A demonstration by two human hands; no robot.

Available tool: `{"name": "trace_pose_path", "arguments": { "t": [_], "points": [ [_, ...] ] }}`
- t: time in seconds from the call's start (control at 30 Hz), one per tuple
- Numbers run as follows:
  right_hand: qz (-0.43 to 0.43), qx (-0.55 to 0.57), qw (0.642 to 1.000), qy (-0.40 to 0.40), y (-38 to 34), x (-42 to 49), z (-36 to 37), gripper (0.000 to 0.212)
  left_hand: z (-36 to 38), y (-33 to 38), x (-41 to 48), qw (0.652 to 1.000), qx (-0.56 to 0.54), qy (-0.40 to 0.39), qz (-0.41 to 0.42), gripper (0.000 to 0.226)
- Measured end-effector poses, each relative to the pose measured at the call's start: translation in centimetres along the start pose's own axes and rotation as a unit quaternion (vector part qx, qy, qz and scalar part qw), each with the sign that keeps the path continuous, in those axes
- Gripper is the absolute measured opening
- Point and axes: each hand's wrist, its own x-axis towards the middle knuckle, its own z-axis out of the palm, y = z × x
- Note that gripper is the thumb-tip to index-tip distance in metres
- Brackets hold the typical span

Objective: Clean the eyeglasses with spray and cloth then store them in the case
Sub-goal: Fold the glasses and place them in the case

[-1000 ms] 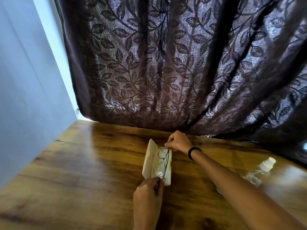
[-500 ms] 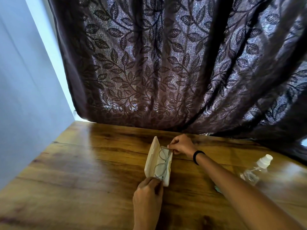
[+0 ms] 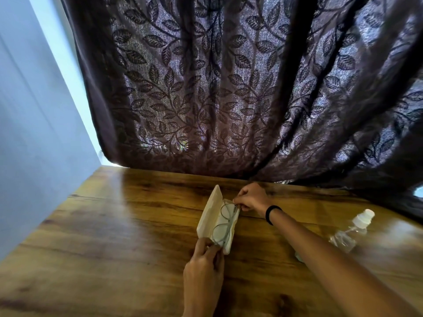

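Observation:
A cream eyeglass case (image 3: 209, 216) lies open on the wooden table (image 3: 114, 236), its lid tilted up to the left. Thin wire-framed eyeglasses (image 3: 225, 221) lie folded inside the case's tray. My right hand (image 3: 253, 197) pinches the far end of the glasses at the case's far end. My left hand (image 3: 203, 268) grips the near end of the glasses and case. A clear spray bottle (image 3: 352, 229) with a white cap lies on its side at the right. A sliver of pale cloth (image 3: 298, 257) peeks out from under my right forearm.
A dark leaf-patterned curtain (image 3: 229, 88) hangs over the table's far edge, just behind my right hand. A pale blue wall (image 3: 34, 133) borders the table on the left.
The glasses have settled lower and flatter into the case. Both hands stay at the case's two ends. The camera view has shifted slightly.

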Motion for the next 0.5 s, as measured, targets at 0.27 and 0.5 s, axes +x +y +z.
{"name": "trace_pose_path", "arguments": {
  "t": [0.27, 0.5],
  "points": [
    [-0.01, -0.028, 1.0, 0.005, -0.32, -0.44, -0.3, 0.025, 0.22, -0.14, -0.06, 1.0, -0.004, -0.007, 0.0, 0.011],
    [0.008, -0.031, 0.999, -0.006, -0.68, -0.74, -0.78, 0.025, 0.33, 0.19, -0.21, 1.0, 0.013, -0.014, 0.0, 0.012]
  ]
}}
